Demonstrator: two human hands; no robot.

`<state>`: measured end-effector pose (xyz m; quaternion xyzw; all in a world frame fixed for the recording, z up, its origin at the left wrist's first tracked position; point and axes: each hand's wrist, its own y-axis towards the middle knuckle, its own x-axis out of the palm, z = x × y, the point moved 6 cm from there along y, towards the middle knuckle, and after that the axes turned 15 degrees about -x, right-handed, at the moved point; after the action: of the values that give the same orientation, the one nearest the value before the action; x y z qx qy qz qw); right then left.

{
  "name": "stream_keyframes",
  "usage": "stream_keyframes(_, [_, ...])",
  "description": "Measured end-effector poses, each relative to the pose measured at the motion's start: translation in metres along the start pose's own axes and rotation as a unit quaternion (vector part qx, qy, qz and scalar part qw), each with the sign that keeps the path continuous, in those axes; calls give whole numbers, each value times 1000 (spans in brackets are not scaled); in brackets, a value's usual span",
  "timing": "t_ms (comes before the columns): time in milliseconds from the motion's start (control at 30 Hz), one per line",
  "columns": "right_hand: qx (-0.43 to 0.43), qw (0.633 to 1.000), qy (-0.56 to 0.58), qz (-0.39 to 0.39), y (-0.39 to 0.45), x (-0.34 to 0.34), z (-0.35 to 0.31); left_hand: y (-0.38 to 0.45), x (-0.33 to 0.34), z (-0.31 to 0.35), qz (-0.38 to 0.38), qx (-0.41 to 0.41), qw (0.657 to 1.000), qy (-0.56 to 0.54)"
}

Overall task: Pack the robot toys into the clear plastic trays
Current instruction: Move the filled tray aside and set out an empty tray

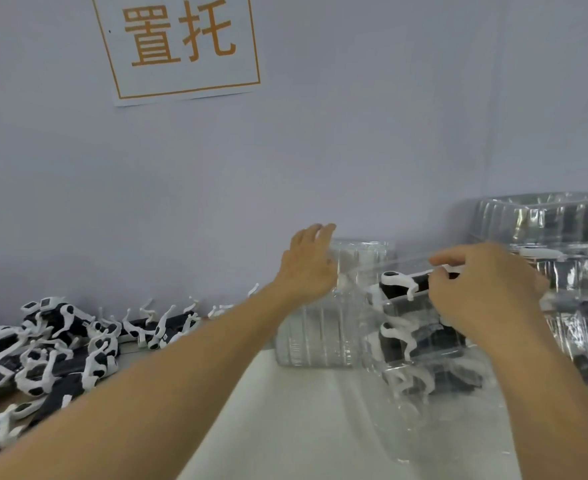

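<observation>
A heap of black-and-white robot toys (46,348) lies on the table at the left. A stack of empty clear plastic trays (316,334) stands in the middle; my left hand (308,263) reaches over its top with fingers extended, touching the upper edge. To the right, filled clear trays (424,341) are stacked, with robot toys inside. On the top of that stack lies a robot toy (398,282), and my right hand (482,285) pinches its white part together with a clear tray edge.
More filled tray stacks (576,271) stand at the far right against the wall. A paper sign with orange characters (178,46) hangs on the grey wall. A white table surface (303,417) stretches in front of the trays.
</observation>
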<state>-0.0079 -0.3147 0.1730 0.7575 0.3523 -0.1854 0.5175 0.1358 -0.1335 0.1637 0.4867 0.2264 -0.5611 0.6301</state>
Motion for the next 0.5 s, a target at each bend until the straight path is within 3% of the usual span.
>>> stream_keyframes(100, [-14, 1000, 10, 26, 1, -1, -2, 19, 14, -3, -88, 18, 982, 166])
stream_keyframes(200, [-25, 999, 28, 38, 0, -3, -2, 26, 8, -2, -22, 38, 970, 237])
stream_keyframes(333, [-29, 998, 52, 30, 0, -1, -2, 21, -7, -10, 69, 43, 981, 174])
stream_keyframes(500, [-11, 998, 45, 33, 0, 0, 0, 10, -36, -36, 150, -19, 985, 77])
